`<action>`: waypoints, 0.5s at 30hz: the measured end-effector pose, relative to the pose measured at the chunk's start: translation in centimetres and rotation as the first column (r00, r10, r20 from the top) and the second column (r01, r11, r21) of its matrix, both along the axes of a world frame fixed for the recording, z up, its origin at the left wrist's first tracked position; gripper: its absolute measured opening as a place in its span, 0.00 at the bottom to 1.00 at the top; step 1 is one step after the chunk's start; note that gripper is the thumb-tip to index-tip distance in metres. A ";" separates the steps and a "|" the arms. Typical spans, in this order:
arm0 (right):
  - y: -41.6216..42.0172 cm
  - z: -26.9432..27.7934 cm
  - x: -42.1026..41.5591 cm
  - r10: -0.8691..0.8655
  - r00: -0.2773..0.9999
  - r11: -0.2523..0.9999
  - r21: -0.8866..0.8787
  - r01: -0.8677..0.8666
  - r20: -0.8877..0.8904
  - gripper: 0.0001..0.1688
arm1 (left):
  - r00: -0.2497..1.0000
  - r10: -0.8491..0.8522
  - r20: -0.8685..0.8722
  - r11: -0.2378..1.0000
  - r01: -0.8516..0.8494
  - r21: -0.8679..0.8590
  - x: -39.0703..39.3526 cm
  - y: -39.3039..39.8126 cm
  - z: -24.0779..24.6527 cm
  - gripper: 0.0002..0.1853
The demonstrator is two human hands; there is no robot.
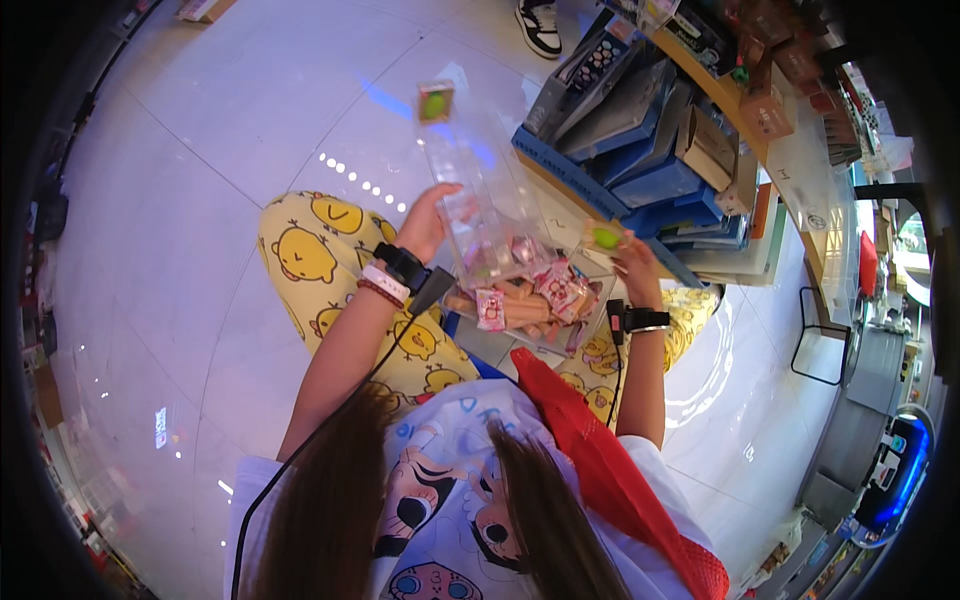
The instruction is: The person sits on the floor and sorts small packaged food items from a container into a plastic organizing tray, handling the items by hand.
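Note:
My left hand [427,225] grips the side of a long clear plastic box [480,169], which is tilted over a bin of wrapped snacks. A small square piece with a green centre [435,103] shows at the box's far end; whether it is inside or attached cannot be told. In my right hand [637,270] is a similar small piece with a green centre [606,238], held at the fingertips. Between my knees stands the clear bin [596,315], holding pink-and-white wrapped packets [562,291] and tan stick-shaped pieces [517,309]. The box partly hides these contents.
A blue display tray [570,174] packed with folders and boxes stands at right, beside wooden shelving [720,82]. A person's shoe [540,28] is on the tiled floor [180,247] ahead. A black wire frame [821,334] stands farther right. Cables run from both wristbands.

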State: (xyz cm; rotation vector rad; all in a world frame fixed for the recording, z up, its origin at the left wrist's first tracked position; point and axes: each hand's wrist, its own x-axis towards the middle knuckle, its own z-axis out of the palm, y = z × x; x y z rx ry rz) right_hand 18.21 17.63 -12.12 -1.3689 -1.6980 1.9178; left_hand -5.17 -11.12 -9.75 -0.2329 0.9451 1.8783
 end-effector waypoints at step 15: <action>-3.0 11.4 -13.5 0.536 0.844 0.556 0.753 -0.353 0.000 0.17 | 0.851 -0.524 -0.022 0.851 0.525 0.021 4.9 1.8 1.4 0.14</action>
